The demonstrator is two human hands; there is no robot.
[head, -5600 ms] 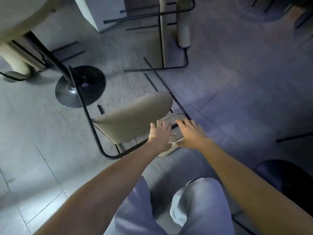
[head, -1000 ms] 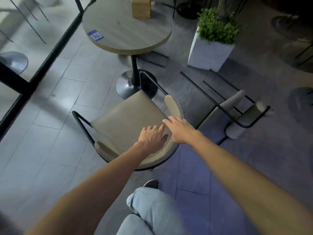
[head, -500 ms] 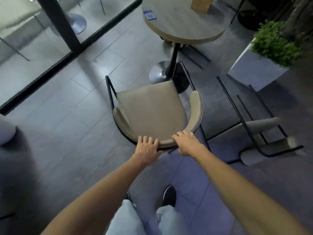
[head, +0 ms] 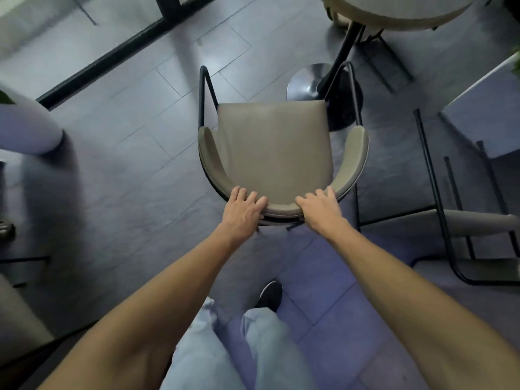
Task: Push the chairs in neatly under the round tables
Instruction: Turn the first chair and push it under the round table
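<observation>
I see the round bench [head: 394, 15] at top right, its pedestal base [head: 305, 83] just beyond the chair [head: 274, 153]. The chair stands upright on the floor, seat front pointing away from me toward that base, backrest nearest me. Both arms reach forward; my left hand [head: 243, 212] and right hand [head: 320, 211] grip the backrest's curved top, fingers curled over it.

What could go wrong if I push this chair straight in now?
The chair sits left of the round table, so a straight push may drive its right front leg into the pedestal base. The tipped chair lying close on the right could snag the frame or trip a step.
</observation>
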